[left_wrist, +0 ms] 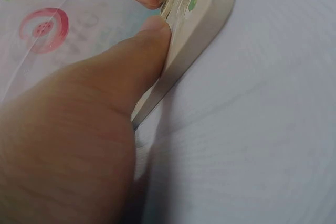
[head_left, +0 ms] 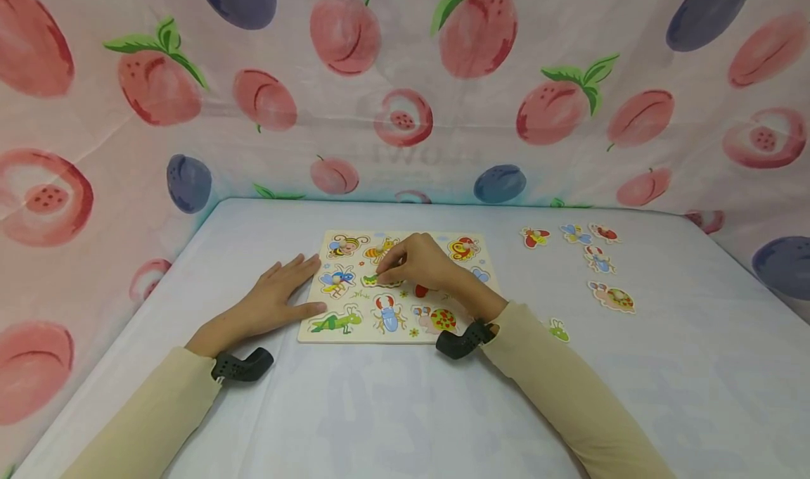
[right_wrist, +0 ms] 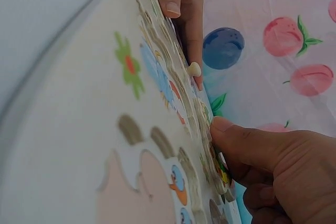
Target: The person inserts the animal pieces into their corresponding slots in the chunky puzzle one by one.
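Observation:
A wooden peg puzzle board (head_left: 363, 335) with insect pictures lies flat on the table. My right hand (head_left: 425, 262) is over its middle, with thumb and fingers pinching a green caterpillar puzzle piece (head_left: 370, 280) close over the board; the fingers cover part of it. In the right wrist view, the piece's edge (right_wrist: 219, 170) shows below the fingertips. My left hand (head_left: 272, 297) rests at the board's left side with fingers spread, the thumb (left_wrist: 152, 40) lying on the board's edge. Near the left fingers are a bee picture (head_left: 344, 245) and a mosquito picture (head_left: 338, 280).
Loose insect pieces lie on the table to the right: a red winged insect (head_left: 536, 237), a dragonfly (head_left: 576, 234), a ladybug (head_left: 605, 233), a stag beetle (head_left: 598, 259) and a snail (head_left: 612, 297). A green piece (head_left: 558, 330) is partly hidden by the right sleeve. Fruit-print cloth (head_left: 405, 162) hangs behind.

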Demonstrator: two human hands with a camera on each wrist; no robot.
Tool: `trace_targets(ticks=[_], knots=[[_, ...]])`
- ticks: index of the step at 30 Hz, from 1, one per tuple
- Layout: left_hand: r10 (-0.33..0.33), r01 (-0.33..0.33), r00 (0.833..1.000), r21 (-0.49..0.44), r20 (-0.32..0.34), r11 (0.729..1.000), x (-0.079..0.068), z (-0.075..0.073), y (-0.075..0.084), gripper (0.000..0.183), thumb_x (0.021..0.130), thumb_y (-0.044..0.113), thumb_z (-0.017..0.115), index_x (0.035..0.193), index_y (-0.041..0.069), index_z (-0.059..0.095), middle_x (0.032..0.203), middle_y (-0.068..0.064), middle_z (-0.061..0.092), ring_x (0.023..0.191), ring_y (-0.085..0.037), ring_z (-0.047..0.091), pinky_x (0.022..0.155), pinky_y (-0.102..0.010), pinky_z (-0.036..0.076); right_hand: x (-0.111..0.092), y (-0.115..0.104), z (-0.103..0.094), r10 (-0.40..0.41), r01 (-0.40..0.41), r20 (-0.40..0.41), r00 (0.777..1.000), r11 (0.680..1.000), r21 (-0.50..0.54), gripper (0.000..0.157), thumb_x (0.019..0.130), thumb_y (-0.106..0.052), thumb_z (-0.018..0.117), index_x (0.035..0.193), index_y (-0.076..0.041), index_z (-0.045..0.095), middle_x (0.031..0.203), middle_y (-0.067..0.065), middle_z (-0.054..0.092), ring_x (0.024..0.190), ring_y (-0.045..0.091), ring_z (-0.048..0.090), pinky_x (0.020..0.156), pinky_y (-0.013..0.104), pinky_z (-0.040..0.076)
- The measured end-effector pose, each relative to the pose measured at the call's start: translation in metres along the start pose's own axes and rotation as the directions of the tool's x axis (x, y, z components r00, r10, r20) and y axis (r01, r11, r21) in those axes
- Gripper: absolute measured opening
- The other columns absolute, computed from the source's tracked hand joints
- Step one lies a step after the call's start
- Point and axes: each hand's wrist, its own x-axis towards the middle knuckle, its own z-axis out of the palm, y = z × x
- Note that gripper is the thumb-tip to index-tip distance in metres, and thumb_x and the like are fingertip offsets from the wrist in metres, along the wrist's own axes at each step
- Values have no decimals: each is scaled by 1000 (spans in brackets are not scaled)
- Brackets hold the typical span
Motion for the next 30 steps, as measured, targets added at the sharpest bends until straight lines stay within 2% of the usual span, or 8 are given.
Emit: trace_targets(ticks=[15, 30], knots=[[-3, 3, 1000, 10, 1, 1000, 1, 0, 0, 90, 87, 54, 63, 150, 2, 26, 156, -14, 23, 144, -33, 10, 114, -52, 1, 1, -2, 3, -15, 15, -22, 1000, 1000, 2, 6, 79, -24, 81, 83, -23, 77, 81, -11, 70, 74, 12, 61, 62, 27, 48], [-3, 3, 1000, 15, 0, 1000, 2, 2, -2, 90, 86, 54, 62, 150, 3, 26, 156, -14, 23, 144, -33, 10, 114, -52, 1, 0, 0, 1, -9, 9, 12, 1000, 1000, -25, 5, 79, -26, 80, 84, -25, 77, 81, -12, 70, 78, 13, 60, 65, 28, 46]])
